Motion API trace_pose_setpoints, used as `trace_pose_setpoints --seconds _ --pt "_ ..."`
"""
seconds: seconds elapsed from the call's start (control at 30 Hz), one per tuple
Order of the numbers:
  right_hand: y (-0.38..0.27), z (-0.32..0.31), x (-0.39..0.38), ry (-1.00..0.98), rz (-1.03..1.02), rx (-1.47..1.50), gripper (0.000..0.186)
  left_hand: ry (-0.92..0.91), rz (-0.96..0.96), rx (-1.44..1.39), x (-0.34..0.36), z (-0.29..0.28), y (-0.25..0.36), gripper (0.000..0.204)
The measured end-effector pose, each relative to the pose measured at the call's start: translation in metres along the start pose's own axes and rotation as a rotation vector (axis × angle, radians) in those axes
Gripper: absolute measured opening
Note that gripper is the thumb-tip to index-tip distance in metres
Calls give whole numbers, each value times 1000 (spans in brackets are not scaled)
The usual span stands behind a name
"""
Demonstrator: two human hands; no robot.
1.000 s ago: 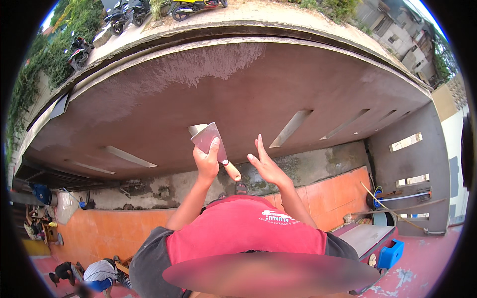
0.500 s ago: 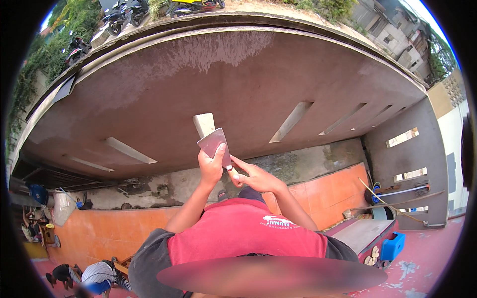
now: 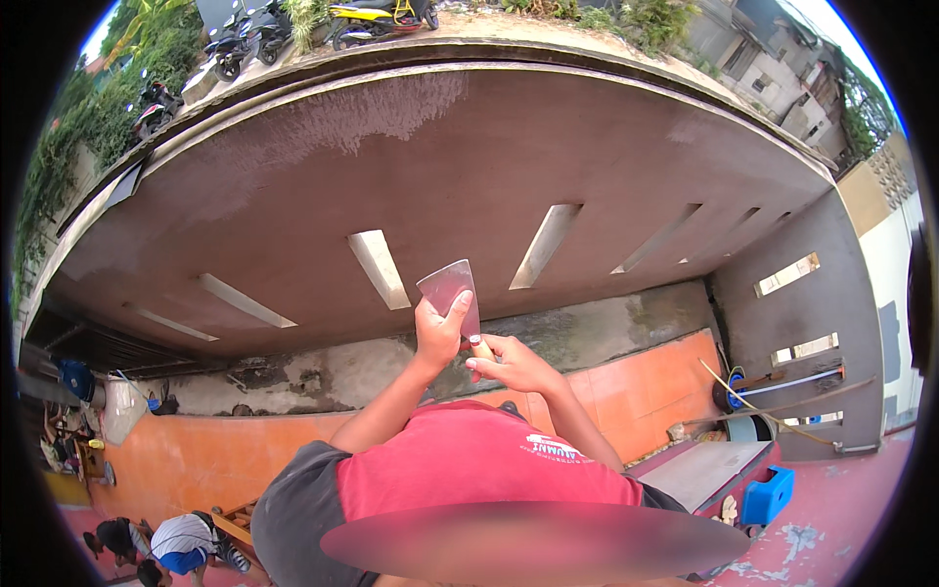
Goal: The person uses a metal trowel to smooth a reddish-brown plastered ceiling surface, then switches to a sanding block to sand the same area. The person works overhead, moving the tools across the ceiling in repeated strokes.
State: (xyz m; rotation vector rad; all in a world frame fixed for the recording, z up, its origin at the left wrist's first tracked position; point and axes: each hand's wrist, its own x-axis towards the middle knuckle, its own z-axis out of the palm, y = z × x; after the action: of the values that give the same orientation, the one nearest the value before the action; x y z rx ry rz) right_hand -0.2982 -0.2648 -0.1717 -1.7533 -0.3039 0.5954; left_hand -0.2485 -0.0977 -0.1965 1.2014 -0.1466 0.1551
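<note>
A putty knife (image 3: pixel 448 286) with a broad metal blade smeared with brownish plaster is held up before a grey-brown plastered wall (image 3: pixel 411 166). My left hand (image 3: pixel 437 333) grips the blade from the left, thumb across its face. My right hand (image 3: pixel 511 364) is closed around the knife's wooden handle (image 3: pixel 478 343) just below the blade. Both forearms rise from my red-shirted chest. The two hands touch each other at the knife.
The wall has several slanted narrow slots (image 3: pixel 380 268). Far below lie an orange tiled floor (image 3: pixel 626 391), a blue stool (image 3: pixel 766 494), a hose reel (image 3: pixel 732 389) and crouching people (image 3: pixel 176 541). Motorbikes (image 3: pixel 377 14) are parked beyond the wall top.
My right hand, open with fingers spread a second ago, has closed onto the knife's handle. Both hands and the knife shifted slightly right and lower.
</note>
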Motion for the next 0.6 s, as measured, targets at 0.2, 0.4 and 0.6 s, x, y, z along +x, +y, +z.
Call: trace_pose_setpoints --seconds 0.2,0.4,0.6 --pt "31 -34 -56 64 -3 179 30 -61 -32 -7 -23 65 -17 16" --pt "47 -56 -71 -25 31 392 22 1 -66 -31 -37 93 -27 17" --pt "66 -57 -41 -122 -141 769 24 63 -32 -13 -18 93 -28 18"
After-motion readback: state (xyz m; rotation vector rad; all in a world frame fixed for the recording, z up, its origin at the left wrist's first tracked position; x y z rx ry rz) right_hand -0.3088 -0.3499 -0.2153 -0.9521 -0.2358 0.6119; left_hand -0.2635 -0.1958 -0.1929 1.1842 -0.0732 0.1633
